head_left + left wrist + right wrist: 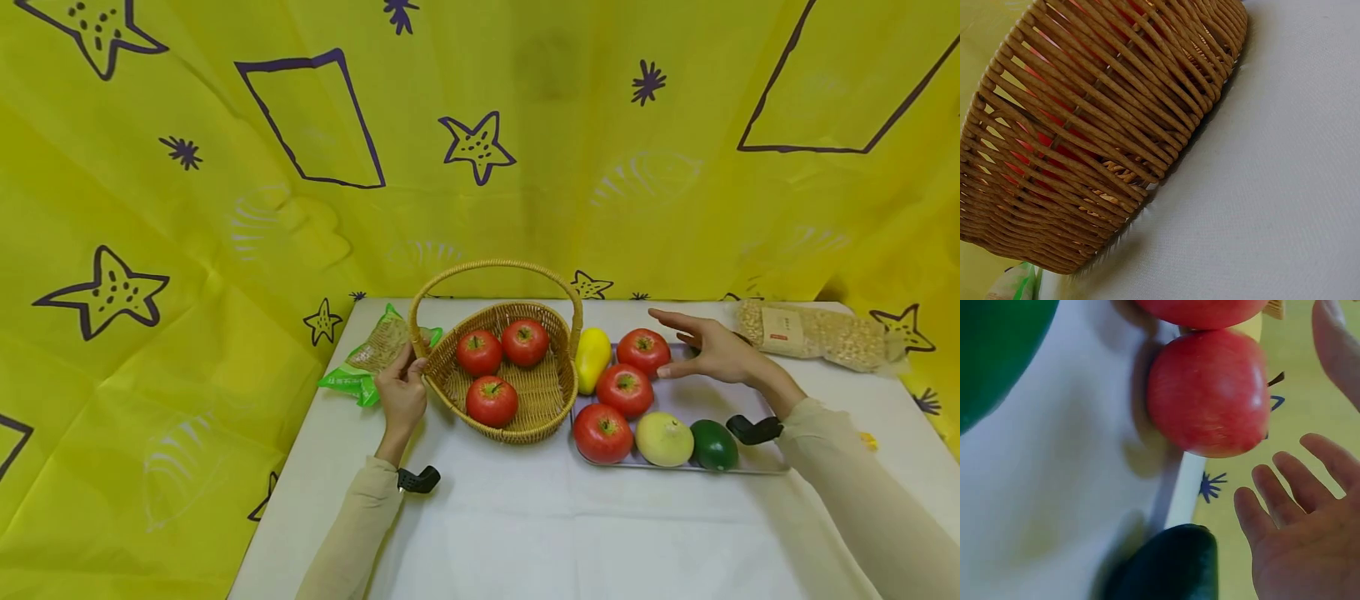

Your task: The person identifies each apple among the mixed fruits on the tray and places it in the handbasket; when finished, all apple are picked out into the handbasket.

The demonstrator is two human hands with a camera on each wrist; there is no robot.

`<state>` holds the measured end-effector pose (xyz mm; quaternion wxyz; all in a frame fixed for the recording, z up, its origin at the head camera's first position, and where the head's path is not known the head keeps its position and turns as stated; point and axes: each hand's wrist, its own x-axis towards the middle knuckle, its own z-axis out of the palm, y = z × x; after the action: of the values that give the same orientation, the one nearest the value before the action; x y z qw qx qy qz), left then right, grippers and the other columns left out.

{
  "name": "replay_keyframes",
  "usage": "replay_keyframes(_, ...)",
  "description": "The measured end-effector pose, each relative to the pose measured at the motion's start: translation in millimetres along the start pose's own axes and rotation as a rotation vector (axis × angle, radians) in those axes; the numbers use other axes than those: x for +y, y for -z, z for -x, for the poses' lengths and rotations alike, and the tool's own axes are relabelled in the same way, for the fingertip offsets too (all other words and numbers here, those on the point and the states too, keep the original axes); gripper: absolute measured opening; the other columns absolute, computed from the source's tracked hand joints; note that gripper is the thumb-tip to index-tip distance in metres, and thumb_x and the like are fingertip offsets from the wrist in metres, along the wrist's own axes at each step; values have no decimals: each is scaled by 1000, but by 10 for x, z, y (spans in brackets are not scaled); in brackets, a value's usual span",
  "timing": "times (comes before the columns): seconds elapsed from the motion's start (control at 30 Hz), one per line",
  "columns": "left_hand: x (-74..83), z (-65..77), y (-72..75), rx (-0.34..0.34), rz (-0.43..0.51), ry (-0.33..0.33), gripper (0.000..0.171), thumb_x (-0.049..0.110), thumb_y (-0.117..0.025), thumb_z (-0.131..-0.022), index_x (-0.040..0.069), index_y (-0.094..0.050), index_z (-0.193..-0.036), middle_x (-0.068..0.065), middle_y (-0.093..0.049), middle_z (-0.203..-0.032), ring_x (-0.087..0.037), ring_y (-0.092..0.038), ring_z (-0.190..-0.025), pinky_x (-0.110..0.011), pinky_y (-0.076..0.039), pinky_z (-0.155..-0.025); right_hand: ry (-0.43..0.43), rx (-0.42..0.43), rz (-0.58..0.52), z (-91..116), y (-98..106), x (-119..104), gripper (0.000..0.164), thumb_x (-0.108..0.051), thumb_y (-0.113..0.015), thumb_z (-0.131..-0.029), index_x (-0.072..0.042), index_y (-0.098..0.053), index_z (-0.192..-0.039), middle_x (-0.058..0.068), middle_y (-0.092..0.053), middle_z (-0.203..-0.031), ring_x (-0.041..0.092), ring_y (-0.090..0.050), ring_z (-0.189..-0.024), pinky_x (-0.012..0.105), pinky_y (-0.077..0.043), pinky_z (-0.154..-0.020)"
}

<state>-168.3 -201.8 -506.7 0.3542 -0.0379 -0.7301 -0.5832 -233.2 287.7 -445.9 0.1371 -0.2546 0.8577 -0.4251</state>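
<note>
The golden-brown wicker basket (pixel 551 387), teardrop-shaped with a tall arched handle, stands on the tabletop (pixel 510 533) with three red apples (pixel 491 402) inside. The person's left hand (pixel 402 402) grips its left edge near the handle's base. On the tray (pixel 720 400), a glossy red apple (pixel 642 352) sits just beside the right hand (pixel 712 354), whose fingers are extended, thumb apart, holding nothing.

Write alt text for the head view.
A person's left hand holds a wicker basket containing three red apples, while the right hand, fingers outstretched, hovers beside another red apple on a tray to the basket's right. The tray also carries two more red apples, a round pale-yellow fruit and a dark green one.
</note>
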Motion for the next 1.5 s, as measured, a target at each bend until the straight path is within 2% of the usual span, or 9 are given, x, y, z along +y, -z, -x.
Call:
replay_keyframes(0.17,169,-12,3,1,-6,-12,37,-22,-61,-94,-24,-57,-131,-40,-69,-116,-37,-73,-110,-12,-58,-90,8,-24,8,-71,-22,94,96,-13,-88,-87,0,-32,-165,37,-31,-165,64,-32,-147,79,-30,-116)
replay_keyframes(0.33,293,-7,7,-15,23,-29,38,-23,-60,-94,-24,-56,-132,-43,-68,-114,-51,-69,-109,-12,-58,-90,-12,-43,-24,-119,-45,153,93,-12,-87,-88,0,-34,-164,37,-32,-166,61,-28,-151,81,-27,-117)
replay_keyframes(0.47,283,-1,4,-6,8,-27,39,-23,-59,-94,-24,-56,-132,-42,-68,-115,-55,-68,-107,-10,-57,-90,-11,-55,-39,-148,-67,171,90,-9,-87,-87,3,-38,-161,36,-37,-164,60,-34,-149,79,-30,-117)
replay_keyframes(0.73,210,8,-3,-8,12,-8,40,-24,-59,-94,-24,-55,-134,-39,-70,-115,-34,-73,-111,-12,-58,-91,-19,-61,-15,-191,-85,194,79,-5,-85,-88,4,-47,-156,31,-53,-155,53,-49,-141,72,-41,-116)
replay_keyframes(0.83,230,7,-2,-5,8,-12,39,-23,-60,-94,-24,-56,-133,-39,-70,-115,-38,-72,-112,-11,-57,-91,-26,-68,-21,-202,-87,203,78,-6,-85,-88,3,-48,-156,31,-54,-153,54,-49,-140,72,-42,-115)
replay_keyframes(1.0,302,3,4,-1,-24,-19,37,-22,-61,-94,-24,-57,-131,-41,-69,-116,-50,-70,-108,-10,-57,-90,-60,-81,-22,-218,-91,216,77,-13,-85,-90,-1,-47,-155,30,-53,-153,52,-52,-138,56,-53,-110)
replay_keyframes(1.07,328,0,7,-2,-46,-20,37,-22,-61,-93,-25,-58,-130,-41,-68,-116,-52,-70,-106,-10,-57,-89,-72,-75,-16,-221,-92,221,77,-15,-86,-90,-2,-47,-155,29,-53,-153,49,-54,-135,45,-55,-107)
replay_keyframes(1.13,338,-2,11,-6,-59,-20,36,-22,-61,-93,-25,-58,-129,-41,-68,-117,-53,-70,-105,-9,-57,-88,-71,-73,-18,-220,-92,209,77,-15,-86,-89,-1,-47,-154,29,-53,-153,48,-55,-134,41,-54,-106)
replay_keyframes(1.5,-23,-1,22,-2,-29,-22,39,-21,-61,-94,-21,-59,-133,-36,-71,-117,-52,-70,-109,-9,-57,-89,-91,-88,11,-262,-101,172,78,-16,-87,-88,-1,-48,-154,30,-53,-151,49,-54,-132,62,-52,-108)
